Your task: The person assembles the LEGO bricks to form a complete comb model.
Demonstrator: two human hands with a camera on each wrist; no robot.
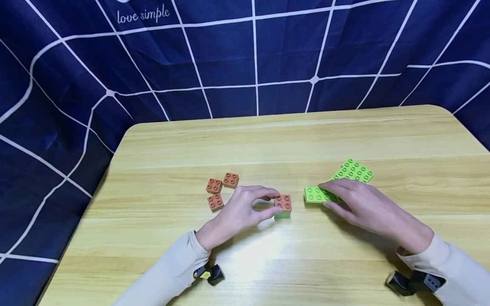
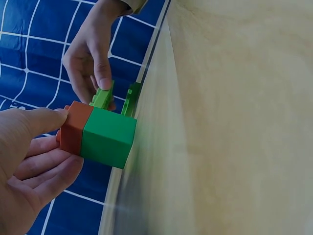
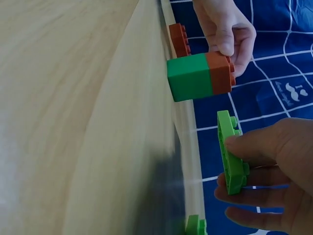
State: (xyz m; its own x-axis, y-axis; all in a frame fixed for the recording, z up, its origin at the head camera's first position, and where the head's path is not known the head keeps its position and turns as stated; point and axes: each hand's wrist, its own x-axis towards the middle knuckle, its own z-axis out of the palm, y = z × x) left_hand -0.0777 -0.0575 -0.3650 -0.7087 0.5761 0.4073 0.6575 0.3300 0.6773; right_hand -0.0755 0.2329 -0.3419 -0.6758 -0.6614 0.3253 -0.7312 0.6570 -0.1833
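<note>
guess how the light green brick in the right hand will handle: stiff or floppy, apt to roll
The light green brick looks stiff, its edges straight in the right hand. It may be light: it is thin and its underside seems hollow. Rolling seems unlikely, given its flat, rectangular sides.

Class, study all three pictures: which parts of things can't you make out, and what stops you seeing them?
- Head view: the right end of the light green brick, covered by the right hand holding it.
- Head view: part of the flat green plate, behind the same hand.
- Right wrist view: most of that plate, cut off by the bottom edge.
- Head view: the white mark above "love simple", cut off by the top edge.
</note>
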